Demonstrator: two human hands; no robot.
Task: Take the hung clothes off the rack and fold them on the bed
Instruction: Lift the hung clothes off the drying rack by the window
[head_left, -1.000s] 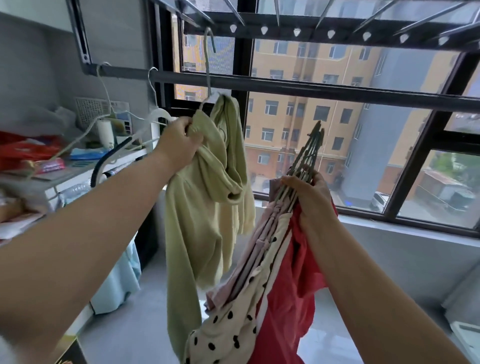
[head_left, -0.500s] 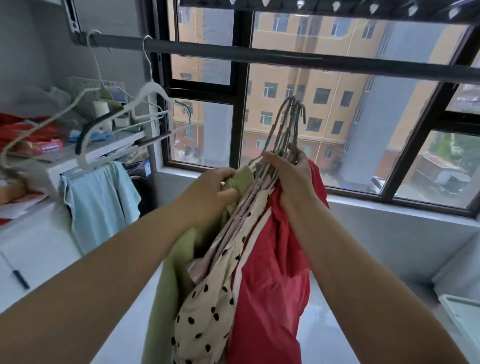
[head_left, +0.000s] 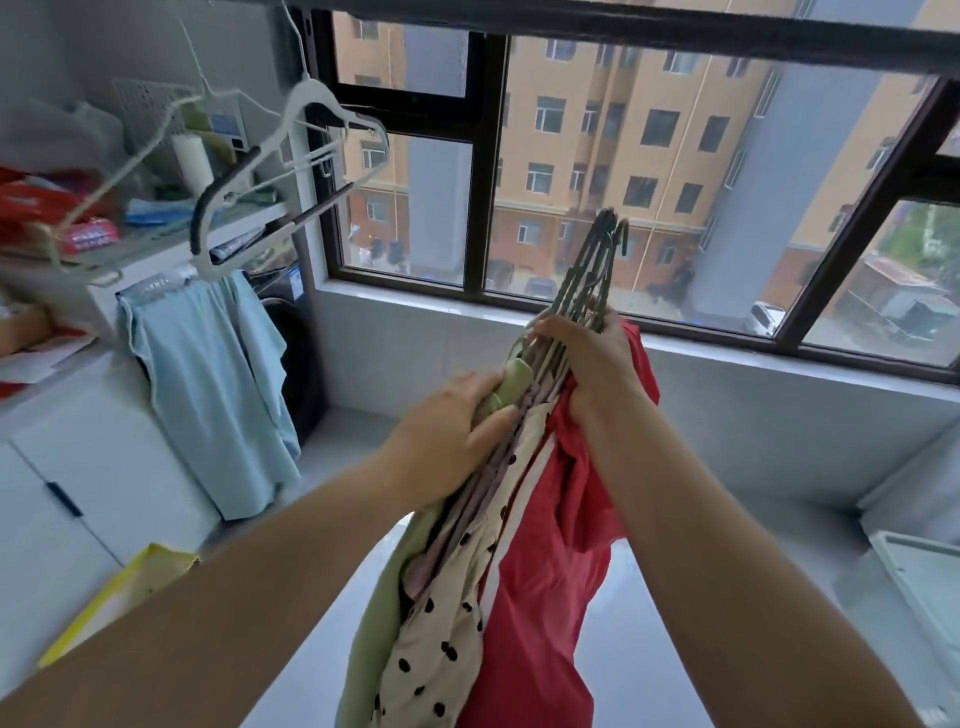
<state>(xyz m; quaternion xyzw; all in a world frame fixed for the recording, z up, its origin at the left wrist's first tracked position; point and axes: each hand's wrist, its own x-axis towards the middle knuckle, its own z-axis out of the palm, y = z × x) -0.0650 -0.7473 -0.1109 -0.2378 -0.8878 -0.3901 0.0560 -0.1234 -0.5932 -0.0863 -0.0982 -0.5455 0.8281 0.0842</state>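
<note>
Right grip (head_left: 592, 358) clenched round bunched hanger necks (head_left: 597, 260); left grip (head_left: 447, 441) pinches green garment (head_left: 514, 379) against bundle. Green garment, on rail (head_left: 675, 44) a second ago, now off it, hanging with polka-dot garment (head_left: 441, 649) and red garment (head_left: 550, 571) below hands. Rail overhead; empty hangers (head_left: 311, 130) dangle upper left; blue cloth (head_left: 208, 374) drapes over cabinet (head_left: 104, 467) edge at left.

**A:** just the one cam?

**B:** yep, head-worn wide angle, tilted forward and down. left hand (head_left: 452, 441) and right hand (head_left: 592, 358) sit close up mid-frame, window (head_left: 597, 156) beyond them, floor (head_left: 639, 649) below, forearms coming in from the bottom edge.
</note>
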